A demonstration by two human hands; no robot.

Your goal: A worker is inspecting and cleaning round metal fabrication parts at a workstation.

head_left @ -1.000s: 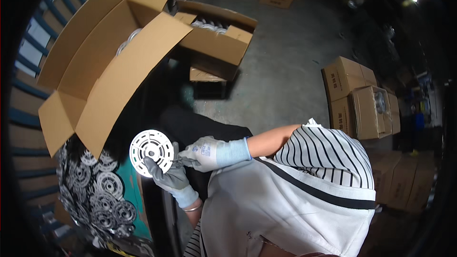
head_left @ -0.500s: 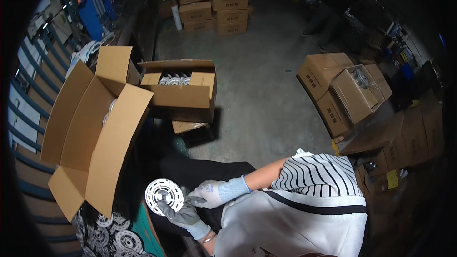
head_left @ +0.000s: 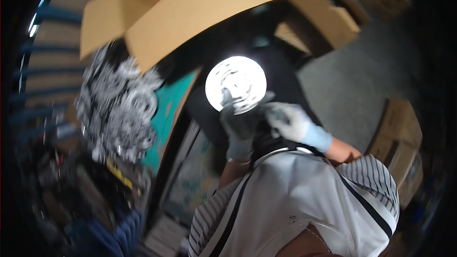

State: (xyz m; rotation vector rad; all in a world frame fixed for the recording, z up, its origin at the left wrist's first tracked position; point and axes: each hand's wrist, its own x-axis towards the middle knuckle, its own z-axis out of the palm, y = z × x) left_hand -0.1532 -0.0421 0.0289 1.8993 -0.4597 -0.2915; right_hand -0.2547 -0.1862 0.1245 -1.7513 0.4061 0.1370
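Above a person's dark-clothed legs (head_left: 285, 74), a bright white round disc with slots cut through its face (head_left: 247, 74) is held by the left hand (head_left: 236, 121), in a grey-and-white knitted work glove, its thumb laid over the near part of the face and its fingers hidden from view. Just beside the disc's lower right edge, the right hand (head_left: 289, 121), gloved likewise, has its fingers partly curled (motion blur makes it impossible to tell whether they grip anything or touch the rim). Strong glare washes out much of the disc's detail. To the left, well apart from both hands, a heap of grey metallic slotted discs (head_left: 135, 104) lies piled beside a bare strip of green worn tabletop (head_left: 172, 100) with a brown edge. Beyond the heap and the held disc stretch the long flaps of a large tan cardboard box (head_left: 204, 12), with a second brown cardboard carton (head_left: 328, 24) to its right. Brown cardboard boxes (head_left: 400, 131) stand at right on the grey concrete floor (head_left: 345, 85). A white apron with black trim (head_left: 290, 195) and black-and-white striped sleeves (head_left: 376, 176) fill the lower foreground.
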